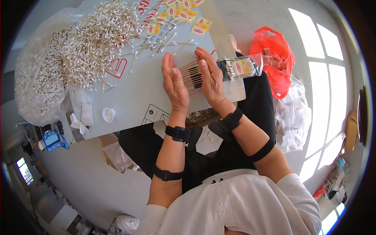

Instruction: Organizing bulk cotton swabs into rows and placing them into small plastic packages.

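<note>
A row of cotton swabs (189, 76) lies crosswise between my two upright palms, their ends at the hands. My left hand (174, 86) is at the row's left end, its fingers straight and together. At the right end is my right hand (212, 80), fingers stretched and thumb up, hiding the swab tips there. Beneath the swabs shows a dark strip (225, 69). Just right of my right hand, a clear packet of cotton swabs (240, 68) with a yellow card sits by the table edge. Several loose swabs (169, 42) are scattered beyond my left hand.
A large heap of cotton swabs (96, 43) spills from a clear plastic bag (29, 78) at far left. Yellow cards (201, 26) lie at the table's back. A small white dish (109, 114) stands front left. A red bag (280, 51) is beyond the table's right side.
</note>
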Tool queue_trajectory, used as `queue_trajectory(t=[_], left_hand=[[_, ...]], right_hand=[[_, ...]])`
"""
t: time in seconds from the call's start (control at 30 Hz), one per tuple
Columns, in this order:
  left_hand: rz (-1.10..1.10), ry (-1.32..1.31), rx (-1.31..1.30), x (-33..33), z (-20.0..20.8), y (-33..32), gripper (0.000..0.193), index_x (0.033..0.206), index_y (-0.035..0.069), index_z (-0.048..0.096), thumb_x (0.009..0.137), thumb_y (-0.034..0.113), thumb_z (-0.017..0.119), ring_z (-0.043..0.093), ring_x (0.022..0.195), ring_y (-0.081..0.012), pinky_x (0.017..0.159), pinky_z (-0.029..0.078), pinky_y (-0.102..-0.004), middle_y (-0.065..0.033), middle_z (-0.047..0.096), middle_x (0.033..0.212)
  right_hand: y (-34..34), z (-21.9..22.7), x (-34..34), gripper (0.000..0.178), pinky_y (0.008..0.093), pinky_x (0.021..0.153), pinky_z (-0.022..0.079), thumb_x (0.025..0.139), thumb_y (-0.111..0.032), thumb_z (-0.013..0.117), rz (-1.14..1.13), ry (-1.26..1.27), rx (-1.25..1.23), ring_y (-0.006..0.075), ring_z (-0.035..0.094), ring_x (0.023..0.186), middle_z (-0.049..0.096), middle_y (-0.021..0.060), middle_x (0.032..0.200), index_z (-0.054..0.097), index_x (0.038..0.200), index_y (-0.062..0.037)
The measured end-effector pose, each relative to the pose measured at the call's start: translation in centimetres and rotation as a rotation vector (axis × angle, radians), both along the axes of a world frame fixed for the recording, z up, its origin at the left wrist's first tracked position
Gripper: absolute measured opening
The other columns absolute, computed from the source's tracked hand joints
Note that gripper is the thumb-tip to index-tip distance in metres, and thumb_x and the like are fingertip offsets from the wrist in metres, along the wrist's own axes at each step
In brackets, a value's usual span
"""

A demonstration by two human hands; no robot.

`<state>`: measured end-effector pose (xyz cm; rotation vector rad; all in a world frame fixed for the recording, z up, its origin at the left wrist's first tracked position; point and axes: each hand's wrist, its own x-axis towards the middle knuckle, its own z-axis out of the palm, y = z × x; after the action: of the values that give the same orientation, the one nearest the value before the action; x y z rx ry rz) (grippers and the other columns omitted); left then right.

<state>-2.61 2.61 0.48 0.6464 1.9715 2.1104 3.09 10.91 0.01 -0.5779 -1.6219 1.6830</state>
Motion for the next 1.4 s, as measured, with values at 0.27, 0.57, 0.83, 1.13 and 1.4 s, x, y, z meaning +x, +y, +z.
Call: queue_trajectory(t=[0.27,0.57,0.83,1.13,1.4], left_hand=[[-0.144,0.382,-0.499,0.7,0.4,-2.8,0.058,0.146,0.002,0.039,0.096,0.022,0.059,0.033,0.143,-0.0341,0.115,0.029,-0.0463,-0.0178,0.036,0.153],[-0.340,0.691,-1.052,2.6,1.9,-3.3,0.078,0.151,0.006,0.033,0.087,0.035,0.068,0.020,0.149,-0.0346,0.118,0.014,-0.0552,-0.0178,0.021,0.161],[-0.337,0.713,-1.031,2.4,1.7,-3.5,0.078,0.152,0.009,0.031,0.088,0.036,0.067,0.020,0.149,-0.0345,0.118,0.013,-0.0560,-0.0178,0.021,0.160],[-0.327,0.719,-1.032,2.4,1.4,-3.4,0.077,0.152,0.009,0.030,0.090,0.042,0.062,0.019,0.149,-0.0338,0.118,0.012,-0.0561,-0.0164,0.020,0.161],[-0.299,0.759,-1.038,2.4,1.3,-3.4,0.079,0.151,0.008,0.032,0.088,0.041,0.066,0.022,0.148,-0.0330,0.118,0.016,-0.0563,-0.0174,0.025,0.159]], right_hand=[[1.2,0.2,1.2,0.035,0.0306,0.104,0.044,0.105,-0.022,0.047,-0.011,0.123,-0.315,0.0191,0.056,0.119,0.058,0.0129,0.131,0.057,0.126,0.0046],[2.0,0.4,1.6,0.026,0.0281,0.101,0.044,0.102,-0.013,0.051,0.033,0.055,-0.279,0.0166,0.056,0.117,0.058,0.0131,0.132,0.061,0.119,0.0041],[3.5,0.9,2.9,0.014,0.0308,0.082,0.052,0.083,0.002,0.065,0.100,-0.183,0.151,0.0220,0.065,0.095,0.066,0.0110,0.105,0.067,0.097,0.0002],[4.0,1.4,3.6,0.010,0.0383,0.070,0.050,0.079,0.000,0.066,0.200,-0.388,0.647,0.0323,0.062,0.080,0.060,0.0117,0.089,0.065,0.089,-0.0023],[4.5,1.6,3.6,0.007,0.0410,0.069,0.052,0.078,-0.004,0.065,0.268,-0.378,0.716,0.0331,0.063,0.082,0.059,0.0111,0.086,0.062,0.083,-0.0054]])
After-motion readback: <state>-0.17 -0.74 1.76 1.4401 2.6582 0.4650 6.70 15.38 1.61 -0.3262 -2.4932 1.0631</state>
